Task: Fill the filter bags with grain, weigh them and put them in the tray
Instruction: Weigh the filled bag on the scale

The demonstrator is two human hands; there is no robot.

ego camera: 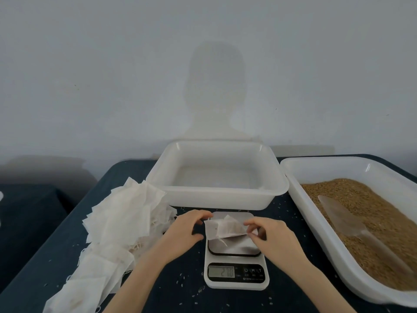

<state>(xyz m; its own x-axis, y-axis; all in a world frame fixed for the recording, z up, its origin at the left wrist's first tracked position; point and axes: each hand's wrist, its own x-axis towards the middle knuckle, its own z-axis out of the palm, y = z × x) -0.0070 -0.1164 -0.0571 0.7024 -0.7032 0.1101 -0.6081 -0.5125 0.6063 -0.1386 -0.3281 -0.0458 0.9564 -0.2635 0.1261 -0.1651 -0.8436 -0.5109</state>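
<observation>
A white filter bag (225, 229) with grain inside lies on the steel plate of a white kitchen scale (235, 271), whose display is lit. My left hand (185, 231) has curled fingers at the bag's left edge; whether they hold the bag I cannot tell. My right hand (268, 236) pinches the bag's right end. Behind the scale stands a white tray (216, 195) with nothing visible in it. At the right, a large white tray (316, 224) holds brown grain (372, 211) with a clear plastic scoop (347, 220) lying in it.
A loose heap of flat white filter bags (126, 218) spreads along the left of the dark tablecloth, reaching the near edge. Stray grains dot the cloth around the scale. A pale wall rises just behind the table.
</observation>
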